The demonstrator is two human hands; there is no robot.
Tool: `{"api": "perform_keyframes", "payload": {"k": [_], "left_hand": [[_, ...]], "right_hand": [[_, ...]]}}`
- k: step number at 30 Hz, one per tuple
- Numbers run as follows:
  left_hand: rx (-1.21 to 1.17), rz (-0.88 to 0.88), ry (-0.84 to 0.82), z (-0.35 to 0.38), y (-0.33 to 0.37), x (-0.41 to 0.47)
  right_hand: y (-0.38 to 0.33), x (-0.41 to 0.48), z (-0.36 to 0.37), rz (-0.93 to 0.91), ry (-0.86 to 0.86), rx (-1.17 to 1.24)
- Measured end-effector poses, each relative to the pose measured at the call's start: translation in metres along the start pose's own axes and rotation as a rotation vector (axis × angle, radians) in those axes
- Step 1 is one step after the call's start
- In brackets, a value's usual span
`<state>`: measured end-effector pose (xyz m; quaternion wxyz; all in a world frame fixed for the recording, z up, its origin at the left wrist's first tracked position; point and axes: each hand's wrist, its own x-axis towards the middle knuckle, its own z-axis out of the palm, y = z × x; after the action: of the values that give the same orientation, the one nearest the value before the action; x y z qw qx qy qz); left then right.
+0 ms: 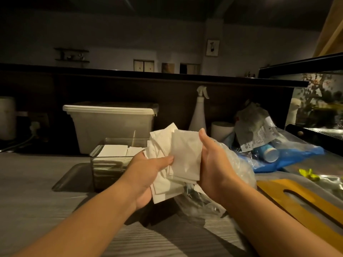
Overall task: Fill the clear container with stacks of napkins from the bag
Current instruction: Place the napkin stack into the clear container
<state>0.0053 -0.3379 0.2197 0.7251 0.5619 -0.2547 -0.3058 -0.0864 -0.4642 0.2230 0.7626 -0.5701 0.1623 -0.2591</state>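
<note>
Between my two hands I hold an untidy bunch of white napkins (pixel 178 156) above the counter. My left hand (pixel 148 173) grips its left side with the thumb across the front. Cupped around the right edge is my right hand (pixel 213 164). Under and behind the bunch lies the crumpled clear plastic bag (pixel 239 169). The clear container (pixel 104 164) stands just left of my left hand, with white napkin stacks (pixel 113 150) lying inside it.
A large lidded translucent bin (pixel 111 123) stands behind the container, with a white spray bottle (pixel 199 110) and a paper roll (pixel 221 129) to its right. Blue bags and packets (pixel 274 151) pile at the right. A yellow wooden board (pixel 300 201) lies at front right.
</note>
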Motion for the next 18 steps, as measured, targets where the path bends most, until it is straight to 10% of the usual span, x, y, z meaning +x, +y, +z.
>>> {"api": "perform_keyframes", "payload": {"k": [18], "left_hand": [[0.045,0.058,0.010,-0.0062,0.0045,0.0034]], "right_hand": [[-0.0005,0.0018,-0.0068,-0.360,0.105,-0.329]]}}
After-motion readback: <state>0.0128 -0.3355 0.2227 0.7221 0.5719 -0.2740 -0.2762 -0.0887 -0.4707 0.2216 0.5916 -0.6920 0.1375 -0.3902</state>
